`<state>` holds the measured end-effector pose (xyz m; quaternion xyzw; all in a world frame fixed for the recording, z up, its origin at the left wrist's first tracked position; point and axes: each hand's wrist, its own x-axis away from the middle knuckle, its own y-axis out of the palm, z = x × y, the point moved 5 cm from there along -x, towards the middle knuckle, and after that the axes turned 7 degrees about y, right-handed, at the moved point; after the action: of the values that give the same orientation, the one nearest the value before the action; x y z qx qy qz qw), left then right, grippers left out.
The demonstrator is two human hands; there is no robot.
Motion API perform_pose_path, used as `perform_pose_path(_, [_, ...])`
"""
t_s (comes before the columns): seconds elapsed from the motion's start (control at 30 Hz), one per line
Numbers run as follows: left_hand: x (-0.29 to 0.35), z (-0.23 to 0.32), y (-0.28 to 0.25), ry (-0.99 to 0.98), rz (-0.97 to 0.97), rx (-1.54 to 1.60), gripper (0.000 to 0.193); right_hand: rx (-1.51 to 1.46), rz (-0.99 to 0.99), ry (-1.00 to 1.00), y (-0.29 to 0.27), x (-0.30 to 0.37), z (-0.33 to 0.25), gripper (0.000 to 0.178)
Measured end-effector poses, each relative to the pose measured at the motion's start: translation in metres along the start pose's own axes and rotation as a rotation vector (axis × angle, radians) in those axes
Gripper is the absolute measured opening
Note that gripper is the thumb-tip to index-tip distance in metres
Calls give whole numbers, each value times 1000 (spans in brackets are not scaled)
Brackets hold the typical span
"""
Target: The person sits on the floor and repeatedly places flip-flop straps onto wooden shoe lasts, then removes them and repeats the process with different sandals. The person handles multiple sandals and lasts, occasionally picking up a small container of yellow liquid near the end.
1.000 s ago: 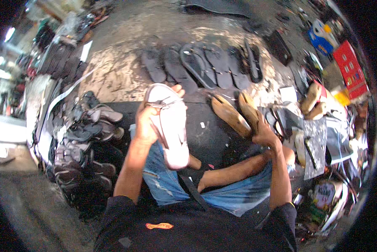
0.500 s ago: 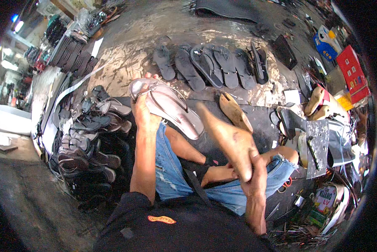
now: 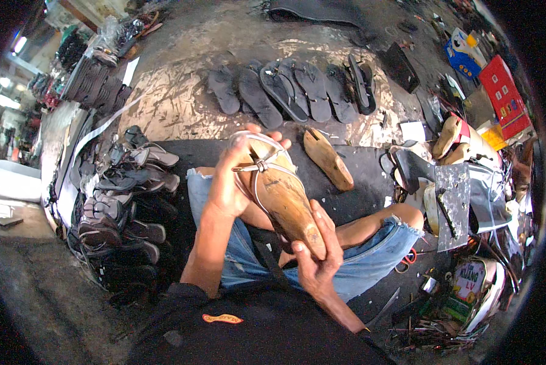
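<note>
Over my lap, a wooden shoe last (image 3: 283, 201) lies along a silvery thong sandal, its front part under the sandal's thin straps (image 3: 262, 165). My left hand (image 3: 225, 185) wraps round the front end of the sandal and last, fingers curled over the far side. The heel end of the last is gripped by my right hand (image 3: 318, 258), thumb on the near side and fingers along the other. Most of the sandal's sole is hidden beneath the last. A second wooden shoe last (image 3: 328, 159) lies on the black mat just beyond my hands.
A row of black sandals (image 3: 312, 91) lies ahead on a worn board. Piled sandals (image 3: 106, 213) crowd my left side. On the right are more lasts (image 3: 448, 137), a red box (image 3: 504, 91), a grey plate (image 3: 453, 207) and orange-handled scissors (image 3: 407, 260).
The sandal in my left hand and the last in my right hand have come together. The last, formerly apart and to the right, is now under the straps.
</note>
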<state>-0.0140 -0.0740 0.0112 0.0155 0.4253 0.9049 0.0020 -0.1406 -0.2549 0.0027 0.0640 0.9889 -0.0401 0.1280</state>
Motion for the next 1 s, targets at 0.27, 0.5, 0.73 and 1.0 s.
perform_pose_path(0.27, [31,-32,-35,1,114,150,62,58,-84,27,14,-4,26,58])
perform_pose_path(0.5, [111,-64,-88,-281,391,42,67,-533,-452,598,4,5,63,42])
perform_pose_path(0.73, [132,-25,-32,-316,307,-133,90,-567,-459,739,24,44,80,31])
perform_pose_path(1.0, [150,-41,-64,-347,179,198,95,-810,-589,1082,19,60,62,32])
